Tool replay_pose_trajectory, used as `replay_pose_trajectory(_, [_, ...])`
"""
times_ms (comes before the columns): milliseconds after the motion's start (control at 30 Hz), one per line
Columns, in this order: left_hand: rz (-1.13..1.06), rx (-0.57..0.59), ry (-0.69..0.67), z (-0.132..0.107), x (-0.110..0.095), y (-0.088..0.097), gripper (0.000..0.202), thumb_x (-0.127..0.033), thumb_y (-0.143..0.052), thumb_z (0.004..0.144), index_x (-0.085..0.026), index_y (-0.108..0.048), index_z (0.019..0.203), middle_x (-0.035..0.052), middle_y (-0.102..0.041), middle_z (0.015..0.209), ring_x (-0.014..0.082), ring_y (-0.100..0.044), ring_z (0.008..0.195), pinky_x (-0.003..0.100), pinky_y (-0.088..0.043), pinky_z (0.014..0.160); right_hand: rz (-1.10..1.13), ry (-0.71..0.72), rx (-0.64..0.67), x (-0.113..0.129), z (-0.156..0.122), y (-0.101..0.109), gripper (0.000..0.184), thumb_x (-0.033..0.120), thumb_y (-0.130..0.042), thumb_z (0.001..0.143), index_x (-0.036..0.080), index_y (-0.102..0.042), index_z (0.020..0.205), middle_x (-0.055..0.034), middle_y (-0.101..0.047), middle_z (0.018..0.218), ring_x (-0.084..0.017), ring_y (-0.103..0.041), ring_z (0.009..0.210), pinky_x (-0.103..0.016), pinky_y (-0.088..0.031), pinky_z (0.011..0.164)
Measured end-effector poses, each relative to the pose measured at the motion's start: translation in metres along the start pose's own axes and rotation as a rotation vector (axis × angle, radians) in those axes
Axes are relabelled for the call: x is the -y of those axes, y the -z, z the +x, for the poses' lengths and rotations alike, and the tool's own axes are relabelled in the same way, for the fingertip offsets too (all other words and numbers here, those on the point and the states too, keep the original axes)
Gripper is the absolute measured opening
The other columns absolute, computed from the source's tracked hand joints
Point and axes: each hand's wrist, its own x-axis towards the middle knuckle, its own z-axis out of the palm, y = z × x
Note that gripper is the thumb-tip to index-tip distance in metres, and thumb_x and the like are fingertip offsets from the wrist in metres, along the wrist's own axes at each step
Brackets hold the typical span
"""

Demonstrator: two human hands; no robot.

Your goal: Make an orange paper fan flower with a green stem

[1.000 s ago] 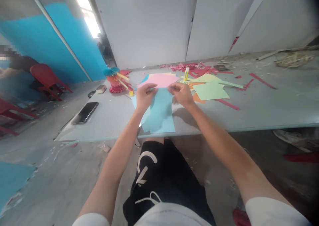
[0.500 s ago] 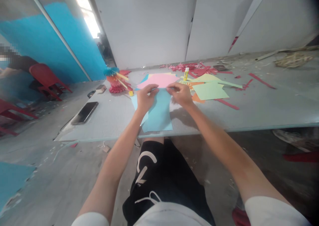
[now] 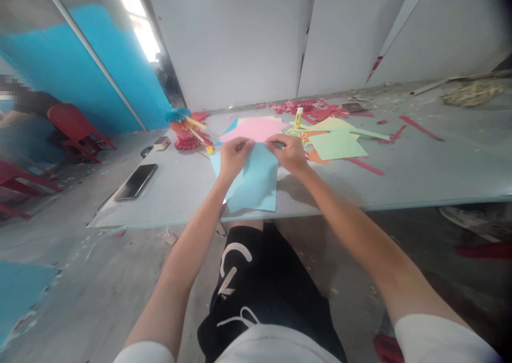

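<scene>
Light blue paper [image 3: 258, 184] lies in front of me near the table's front edge, its far edge pinched at both ends. My left hand [image 3: 235, 158] is closed on its far left part, thumb against fingers. At the far right part, my right hand [image 3: 288, 152] is closed on the same edge. Just beyond my fingertips lies a sheet of pink paper [image 3: 254, 129]. A yellow glue stick [image 3: 298, 118] stands upright behind my right hand. Close to my left hand rests a small yellow cap [image 3: 210, 150].
Green paper [image 3: 339, 145] and red paper strips [image 3: 366, 166] lie to the right. On the left are a phone [image 3: 136, 182], a small box [image 3: 162, 143] and a red and orange paper craft [image 3: 186, 134]. The table [image 3: 188, 198] ends near my knees. Red chairs [image 3: 76, 123] stand at far left.
The far edge of the blue paper has come up slightly toward my fingertips, and the sheet's lit and shaded areas differ. Both hands have shifted only a little.
</scene>
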Motion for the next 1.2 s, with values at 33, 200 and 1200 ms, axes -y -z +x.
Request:
replay_pose_trajectory(33, [-0.007, 0.0, 0.0, 0.0, 0.0, 0.0, 0.026, -0.041, -0.069, 0.087, -0.016, -0.075, 0.084, 0.004, -0.073, 0.075, 0.015, -0.064, 0.068, 0.025, -0.049, 0.061, -0.004, 0.001, -0.005, 0.0, 0.0, 0.0, 0.019, 0.038, -0.068, 0.087, 0.021, -0.078, 0.087, -0.0049, -0.079, 0.09, -0.023, -0.071, 0.087, -0.034, -0.054, 0.081])
replay_pose_trajectory(200, [0.015, 0.003, -0.03, -0.001, -0.003, 0.0, 0.02, -0.036, -0.068, 0.087, -0.017, -0.074, 0.086, 0.0058, -0.075, 0.081, 0.0171, -0.068, 0.075, 0.027, -0.052, 0.066, -0.004, -0.02, -0.001, -0.002, 0.0, -0.001, 0.022, 0.041, -0.069, 0.086, 0.021, -0.078, 0.087, -0.0054, -0.079, 0.092, -0.024, -0.071, 0.09, -0.035, -0.055, 0.083])
replay_pose_trajectory(1200, [0.115, -0.131, -0.02, 0.005, 0.006, 0.006, 0.022, -0.038, -0.062, 0.089, -0.019, -0.07, 0.082, 0.0024, -0.068, 0.072, 0.0149, -0.06, 0.068, 0.026, -0.045, 0.06, -0.161, 0.057, 0.039, -0.01, 0.005, 0.005, 0.022, 0.032, -0.054, 0.095, 0.022, -0.073, 0.091, -0.0045, -0.076, 0.091, -0.022, -0.066, 0.084, -0.033, -0.048, 0.08])
